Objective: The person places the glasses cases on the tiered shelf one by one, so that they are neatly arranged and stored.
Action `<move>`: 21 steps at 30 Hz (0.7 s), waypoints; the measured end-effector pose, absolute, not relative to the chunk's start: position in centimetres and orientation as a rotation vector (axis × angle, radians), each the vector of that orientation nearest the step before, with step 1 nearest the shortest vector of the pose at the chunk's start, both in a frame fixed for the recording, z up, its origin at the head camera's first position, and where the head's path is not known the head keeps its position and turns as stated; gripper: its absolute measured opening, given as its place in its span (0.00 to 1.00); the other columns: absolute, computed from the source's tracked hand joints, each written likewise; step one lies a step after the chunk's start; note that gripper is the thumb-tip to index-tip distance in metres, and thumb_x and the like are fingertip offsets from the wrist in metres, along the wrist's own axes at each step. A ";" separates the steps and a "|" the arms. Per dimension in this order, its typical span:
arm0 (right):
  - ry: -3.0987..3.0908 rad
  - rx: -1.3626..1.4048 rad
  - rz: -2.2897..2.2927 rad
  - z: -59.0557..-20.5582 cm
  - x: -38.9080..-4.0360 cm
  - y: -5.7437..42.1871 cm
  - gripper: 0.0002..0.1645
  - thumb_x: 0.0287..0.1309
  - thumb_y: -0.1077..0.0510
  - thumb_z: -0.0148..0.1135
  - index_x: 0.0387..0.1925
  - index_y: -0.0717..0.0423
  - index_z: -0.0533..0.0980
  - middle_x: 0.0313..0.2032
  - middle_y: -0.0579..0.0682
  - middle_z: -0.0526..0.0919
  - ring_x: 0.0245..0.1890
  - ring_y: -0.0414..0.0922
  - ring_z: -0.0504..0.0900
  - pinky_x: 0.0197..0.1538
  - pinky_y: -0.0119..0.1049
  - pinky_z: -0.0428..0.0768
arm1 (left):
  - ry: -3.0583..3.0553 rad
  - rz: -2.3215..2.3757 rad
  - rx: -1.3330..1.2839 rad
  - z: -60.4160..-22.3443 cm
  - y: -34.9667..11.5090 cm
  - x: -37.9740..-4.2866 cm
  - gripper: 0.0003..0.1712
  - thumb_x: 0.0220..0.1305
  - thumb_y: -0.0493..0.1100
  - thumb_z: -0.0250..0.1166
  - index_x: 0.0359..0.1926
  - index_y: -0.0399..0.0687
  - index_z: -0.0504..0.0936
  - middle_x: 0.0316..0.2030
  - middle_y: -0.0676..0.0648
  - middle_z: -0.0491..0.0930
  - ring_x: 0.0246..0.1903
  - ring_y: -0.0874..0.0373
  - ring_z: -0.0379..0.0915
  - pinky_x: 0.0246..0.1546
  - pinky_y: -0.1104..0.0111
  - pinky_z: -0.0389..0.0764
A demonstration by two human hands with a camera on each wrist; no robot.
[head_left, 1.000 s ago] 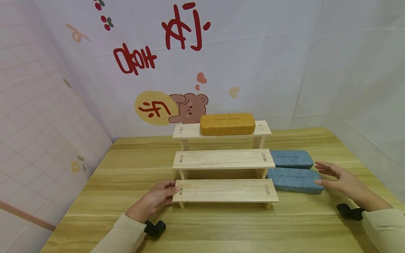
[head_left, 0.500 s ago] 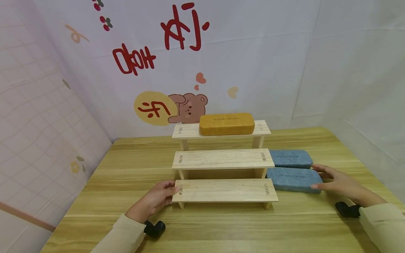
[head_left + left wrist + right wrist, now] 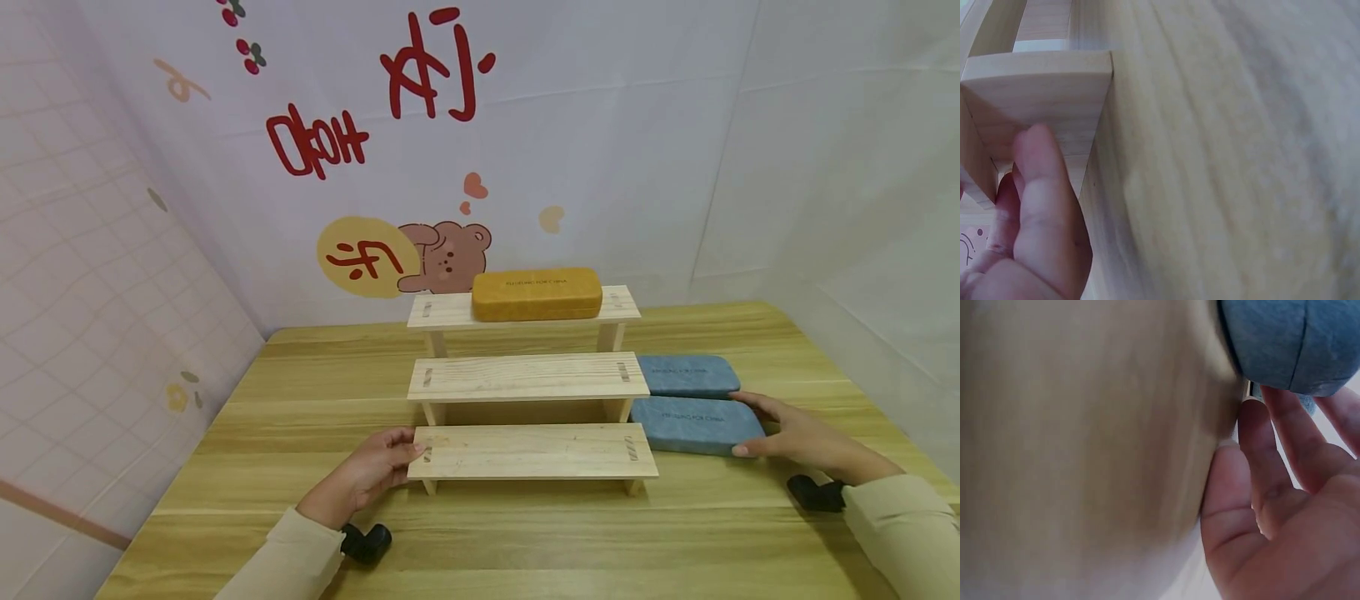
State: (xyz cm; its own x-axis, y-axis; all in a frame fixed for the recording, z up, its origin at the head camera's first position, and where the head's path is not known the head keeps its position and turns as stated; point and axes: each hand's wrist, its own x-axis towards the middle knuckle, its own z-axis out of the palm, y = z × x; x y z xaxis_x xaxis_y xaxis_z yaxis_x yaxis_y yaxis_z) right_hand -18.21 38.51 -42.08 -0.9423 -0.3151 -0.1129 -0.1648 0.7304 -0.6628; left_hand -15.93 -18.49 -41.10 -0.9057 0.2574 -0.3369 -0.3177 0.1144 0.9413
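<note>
In the head view a three-step wooden display stand (image 3: 536, 451) sits mid-table. My left hand (image 3: 367, 471) grips the left end of its lowest step, thumb on top and fingers under the board; the left wrist view shows those fingers (image 3: 1044, 200) beside the stand's leg. To the right lie two blue glasses cases, a near one (image 3: 693, 421) and a far one (image 3: 686, 375), their left ends partly hidden by the stand. My right hand (image 3: 810, 437) holds the near case's right end, thumb at its front edge, fingers behind. A mustard-yellow glasses case (image 3: 536, 296) rests on the top step.
The wood-grain table (image 3: 322, 375) runs back to a white printed curtain (image 3: 600, 150). Another curtain stands along the left side. The middle step (image 3: 528, 377) and the lowest step bear nothing. Black wrist mounts (image 3: 367, 543) hang under both wrists.
My right hand has moved left from beside the near blue case to around its right end. The left hand keeps its hold on the stand. The cases stay about where they were.
</note>
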 end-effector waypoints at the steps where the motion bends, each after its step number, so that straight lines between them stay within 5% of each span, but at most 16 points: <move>1: 2.716 -0.377 -1.006 -42.1 -18.2 38.4 0.51 0.54 0.56 0.69 0.70 0.71 0.52 0.64 0.82 0.54 0.61 0.77 0.57 0.52 0.60 0.69 | 1.982 1.843 -0.060 -41.1 -18.5 -15.9 0.29 0.70 0.36 0.56 0.64 0.21 0.59 0.47 0.40 0.76 0.39 0.59 0.77 0.40 0.67 0.79; 8: 2.732 -0.350 -0.977 -42.2 -18.2 38.3 0.52 0.53 0.53 0.71 0.70 0.69 0.54 0.63 0.82 0.54 0.60 0.79 0.57 0.50 0.68 0.67 | 1.982 1.845 -0.054 -41.2 -18.6 -16.0 0.28 0.70 0.36 0.56 0.63 0.21 0.60 0.47 0.40 0.75 0.38 0.59 0.77 0.40 0.67 0.79; 13: 2.716 -0.335 -1.014 -42.3 -18.3 38.3 0.52 0.52 0.52 0.72 0.70 0.69 0.54 0.64 0.82 0.52 0.60 0.80 0.56 0.50 0.67 0.68 | 1.987 1.849 -0.058 -41.3 -18.6 -15.9 0.28 0.70 0.36 0.56 0.63 0.21 0.60 0.47 0.40 0.75 0.38 0.59 0.77 0.40 0.68 0.79; 18: 2.707 -0.324 -1.046 -42.4 -18.4 38.5 0.51 0.53 0.54 0.71 0.70 0.69 0.54 0.65 0.81 0.52 0.61 0.79 0.56 0.50 0.55 0.73 | 1.983 1.855 -0.054 -41.2 -18.5 -15.9 0.29 0.70 0.36 0.56 0.63 0.21 0.60 0.47 0.40 0.76 0.38 0.59 0.77 0.40 0.67 0.79; 21: 2.672 -0.326 -1.122 -42.3 -18.5 38.5 0.51 0.53 0.57 0.70 0.70 0.70 0.53 0.66 0.82 0.49 0.62 0.80 0.52 0.53 0.62 0.68 | 1.977 1.859 -0.049 -41.2 -18.5 -15.9 0.29 0.70 0.36 0.56 0.64 0.21 0.59 0.47 0.40 0.76 0.38 0.59 0.77 0.40 0.67 0.79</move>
State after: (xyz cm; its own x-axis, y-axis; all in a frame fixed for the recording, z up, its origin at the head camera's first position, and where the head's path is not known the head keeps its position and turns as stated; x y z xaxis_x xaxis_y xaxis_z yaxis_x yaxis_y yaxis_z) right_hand -18.46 38.50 -42.30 -0.9502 -0.2880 -0.1195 -0.1162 0.6829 -0.7212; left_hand -15.86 -18.50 -41.20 -0.9094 0.2587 -0.3256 -0.3091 0.1033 0.9454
